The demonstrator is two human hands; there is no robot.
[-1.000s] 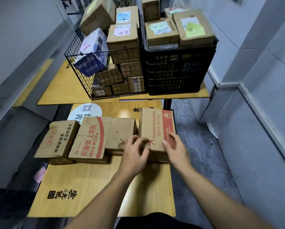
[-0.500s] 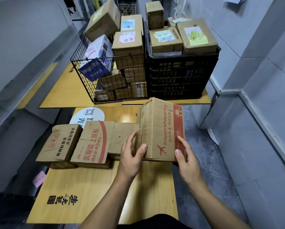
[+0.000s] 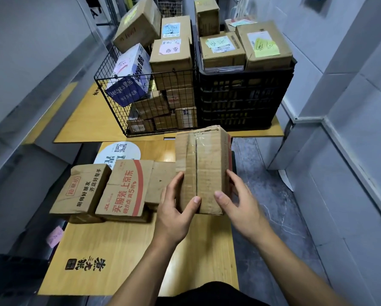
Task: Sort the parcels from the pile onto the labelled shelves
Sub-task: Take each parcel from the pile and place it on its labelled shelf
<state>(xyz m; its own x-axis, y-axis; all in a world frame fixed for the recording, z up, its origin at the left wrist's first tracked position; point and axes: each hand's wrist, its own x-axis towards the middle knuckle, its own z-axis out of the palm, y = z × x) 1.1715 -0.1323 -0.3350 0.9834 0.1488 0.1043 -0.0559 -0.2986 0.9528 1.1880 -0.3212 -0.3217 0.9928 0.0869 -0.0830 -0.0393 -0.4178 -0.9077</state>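
Observation:
I hold a brown taped cardboard parcel (image 3: 203, 171) above the near wooden table (image 3: 127, 250), its taped seam facing up. My left hand (image 3: 174, 208) grips its left side with the thumb on top. My right hand (image 3: 235, 199) grips its right side, thumb on the taped face. Left of it, three parcels lie in a row on the table: one with black print (image 3: 83, 191), one with red print (image 3: 125, 188), and a plain one (image 3: 160, 180) partly behind my left hand.
A wire basket (image 3: 119, 102) and a black plastic crate (image 3: 244, 100), both piled with labelled parcels, stand on the far table (image 3: 83, 127). Grey walls close in on both sides. A strip of grey floor (image 3: 280, 217) runs along the right. A pink note (image 3: 55, 236) lies at the left.
The parcel came up off the table and turned, so its taped side now faces me instead of the red printed face. Both hands shifted to its sides.

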